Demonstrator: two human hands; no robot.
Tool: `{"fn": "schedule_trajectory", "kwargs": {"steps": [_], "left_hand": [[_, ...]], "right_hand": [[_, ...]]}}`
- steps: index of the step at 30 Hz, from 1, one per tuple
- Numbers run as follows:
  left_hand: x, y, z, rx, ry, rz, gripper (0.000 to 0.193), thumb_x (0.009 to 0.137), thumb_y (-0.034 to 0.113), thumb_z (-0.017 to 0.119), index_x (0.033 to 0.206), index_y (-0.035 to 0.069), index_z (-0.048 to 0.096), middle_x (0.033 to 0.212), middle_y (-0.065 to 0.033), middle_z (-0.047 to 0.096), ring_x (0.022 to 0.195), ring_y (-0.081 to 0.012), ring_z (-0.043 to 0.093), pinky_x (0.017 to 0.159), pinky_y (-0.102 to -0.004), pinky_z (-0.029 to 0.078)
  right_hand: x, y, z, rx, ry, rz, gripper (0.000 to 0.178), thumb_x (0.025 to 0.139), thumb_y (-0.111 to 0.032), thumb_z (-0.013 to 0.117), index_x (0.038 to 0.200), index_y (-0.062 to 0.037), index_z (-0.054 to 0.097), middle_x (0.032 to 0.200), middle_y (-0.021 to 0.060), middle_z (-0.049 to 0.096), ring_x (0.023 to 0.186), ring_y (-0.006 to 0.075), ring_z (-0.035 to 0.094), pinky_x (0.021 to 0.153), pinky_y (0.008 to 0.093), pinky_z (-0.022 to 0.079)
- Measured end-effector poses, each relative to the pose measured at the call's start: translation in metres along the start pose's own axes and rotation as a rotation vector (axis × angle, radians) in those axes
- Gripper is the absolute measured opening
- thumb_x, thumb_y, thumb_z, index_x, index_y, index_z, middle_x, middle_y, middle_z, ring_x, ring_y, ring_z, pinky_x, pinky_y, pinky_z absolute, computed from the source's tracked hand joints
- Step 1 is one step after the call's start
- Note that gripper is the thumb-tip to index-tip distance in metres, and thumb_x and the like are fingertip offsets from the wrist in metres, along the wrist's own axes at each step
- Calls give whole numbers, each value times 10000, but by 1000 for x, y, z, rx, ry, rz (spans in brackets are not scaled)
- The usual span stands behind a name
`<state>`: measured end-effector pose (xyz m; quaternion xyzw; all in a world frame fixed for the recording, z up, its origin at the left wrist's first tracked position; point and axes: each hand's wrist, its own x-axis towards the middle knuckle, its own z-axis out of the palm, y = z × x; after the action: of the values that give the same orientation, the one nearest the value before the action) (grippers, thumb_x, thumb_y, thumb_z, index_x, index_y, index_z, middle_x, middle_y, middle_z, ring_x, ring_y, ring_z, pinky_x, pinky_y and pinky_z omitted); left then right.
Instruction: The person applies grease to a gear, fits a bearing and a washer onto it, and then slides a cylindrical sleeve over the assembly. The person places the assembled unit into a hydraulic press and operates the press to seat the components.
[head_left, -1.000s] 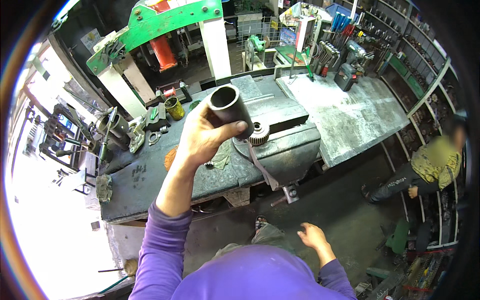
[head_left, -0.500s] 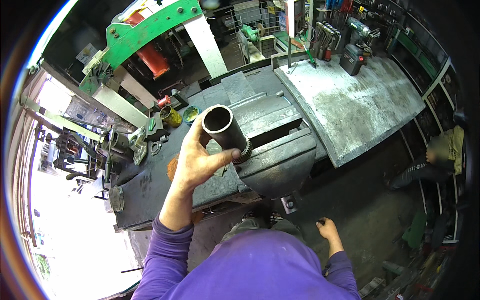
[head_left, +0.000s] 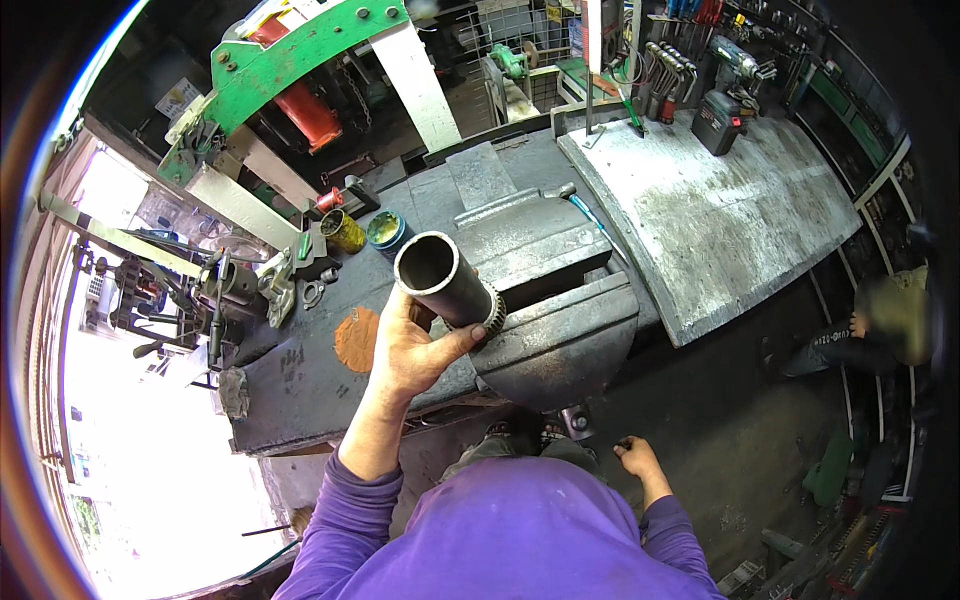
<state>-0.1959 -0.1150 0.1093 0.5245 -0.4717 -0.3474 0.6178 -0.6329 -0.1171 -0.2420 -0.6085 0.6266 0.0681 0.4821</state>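
Observation:
My left hand is closed round a dark metal tube, its thumb pressed against the lower end. The tube's open mouth tilts up toward me, and a toothed ring surrounds its lower end. Behind and below it is a large bench vise with its jaws apart; whether the tube touches the vise cannot be made out. Low on my right side, my right hand hangs away from the bench with its fingers curled in. Something dark shows at those fingertips, too small to name.
Left of the vise, a round orange-brown piece lies on the steel bench. Two open tins, one yellow and one blue, stand farther back. A cordless drill rests on the pale slab. A person is at far right.
My left hand and the tube have come slightly lower and nearer, uncovering more of the orange-brown piece. My right hand has shifted a little left. The view has also moved slightly.

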Motion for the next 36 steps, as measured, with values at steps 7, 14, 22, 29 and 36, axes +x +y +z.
{"fn": "schedule_trajectory", "kwargs": {"steps": [7,14,22,29,36], "left_hand": [[2,3,-5,100,-20,-27,924,724,36,975,1496,43,467,1369,-85,640,1297,-211,622,1148,-395,484],[-4,-23,-9,147,-25,48,1188,673,101,1017,1623,4,310,1538,-167,542,1459,-276,513,1241,-436,397],[-23,-71,-17,435,115,322,1093,653,433,1001,1535,35,494,1638,-258,375,1540,-436,365,1249,-539,337],[-23,-71,-22,187,-1,160,1047,680,388,1006,1534,56,499,1637,-268,354,1532,-432,380,1244,-515,365],[2,-55,-30,223,-56,343,918,671,320,988,1467,92,591,1634,-246,385,1528,-445,375,1259,-558,314]], "right_hand": [[11,5,-11,8,2,39,424,966,-249,756,1288,25,729,1284,252,740,1243,379,699,1070,413,528],[19,20,-1,80,-20,100,400,975,-237,753,1247,56,730,1195,233,768,1119,350,743,978,405,559],[-21,45,25,392,108,394,234,1020,-190,719,1147,6,739,884,117,755,717,211,707,597,372,556],[-93,17,56,362,109,530,191,1020,-163,708,1063,22,728,845,92,722,677,189,653,584,340,494],[-105,-32,82,406,87,487,306,1031,-178,694,1245,40,704,900,94,732,699,167,639,610,324,506]]}}
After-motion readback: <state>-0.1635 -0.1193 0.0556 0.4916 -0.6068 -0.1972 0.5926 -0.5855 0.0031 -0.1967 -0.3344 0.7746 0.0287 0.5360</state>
